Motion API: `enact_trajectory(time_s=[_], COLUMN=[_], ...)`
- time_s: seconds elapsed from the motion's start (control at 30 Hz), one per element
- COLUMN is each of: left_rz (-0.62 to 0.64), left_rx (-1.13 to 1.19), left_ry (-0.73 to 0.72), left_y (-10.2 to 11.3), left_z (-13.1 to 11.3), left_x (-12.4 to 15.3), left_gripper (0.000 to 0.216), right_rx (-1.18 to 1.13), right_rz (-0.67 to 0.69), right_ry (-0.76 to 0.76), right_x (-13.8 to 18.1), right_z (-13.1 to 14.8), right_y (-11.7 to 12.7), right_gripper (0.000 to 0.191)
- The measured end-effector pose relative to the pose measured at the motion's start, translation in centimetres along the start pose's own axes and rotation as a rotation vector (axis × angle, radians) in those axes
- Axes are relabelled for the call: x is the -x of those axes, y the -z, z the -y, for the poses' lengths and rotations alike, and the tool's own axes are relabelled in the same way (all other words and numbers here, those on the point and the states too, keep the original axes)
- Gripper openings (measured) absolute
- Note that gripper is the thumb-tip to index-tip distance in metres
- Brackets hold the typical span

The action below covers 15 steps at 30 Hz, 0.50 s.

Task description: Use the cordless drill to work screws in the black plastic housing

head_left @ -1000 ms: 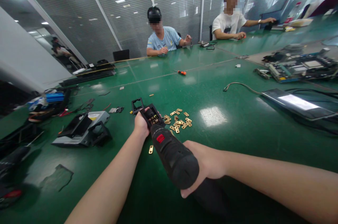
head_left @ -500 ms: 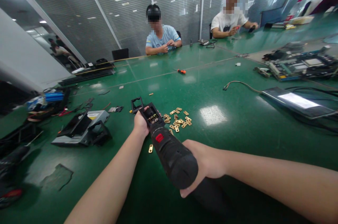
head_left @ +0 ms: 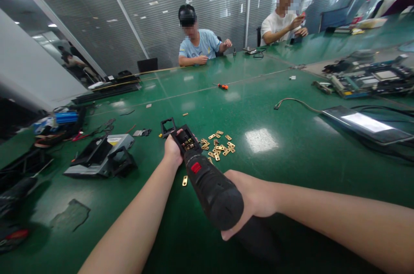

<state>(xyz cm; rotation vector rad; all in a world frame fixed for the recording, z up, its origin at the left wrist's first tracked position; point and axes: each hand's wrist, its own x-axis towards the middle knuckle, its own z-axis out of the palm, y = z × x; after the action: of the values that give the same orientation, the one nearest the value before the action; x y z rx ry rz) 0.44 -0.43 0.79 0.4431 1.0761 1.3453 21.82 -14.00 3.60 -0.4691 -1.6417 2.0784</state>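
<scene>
My right hand is closed round the grip of a black cordless drill with a red switch on top. The drill's front end points away from me at a small black housing with brass-coloured parts inside. Its bit is hidden behind the drill body. My left hand grips the housing by its left side. Several small brass plates with holes lie scattered just right of the housing. One more brass plate lies nearer me, left of the drill. A black frame stands just beyond my left hand.
At the left lie a grey metal casing and tools. An orange screwdriver lies mid-table. On the right are a flat panel with a lit screen and circuit boards. Two people sit across the table.
My hands, the drill and the housing stay almost still. Across the table, one person's hands have moved apart, and the other has raised a hand holding something red.
</scene>
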Motion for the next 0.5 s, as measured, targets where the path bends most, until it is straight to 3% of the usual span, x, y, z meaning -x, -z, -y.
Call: enact_trajectory(time_s=[0.5], left_rz=[0.022], left_rx=[-0.021], left_ry=[-0.010], left_y=[0.39], left_z=[0.18], left_x=[-0.50], left_gripper=[0.027], right_rx=[0.005], right_rz=[-0.003], right_ry=[-0.014], right_x=[0.04], right_z=[0.10], right_y=[0.07], right_gripper=[0.043])
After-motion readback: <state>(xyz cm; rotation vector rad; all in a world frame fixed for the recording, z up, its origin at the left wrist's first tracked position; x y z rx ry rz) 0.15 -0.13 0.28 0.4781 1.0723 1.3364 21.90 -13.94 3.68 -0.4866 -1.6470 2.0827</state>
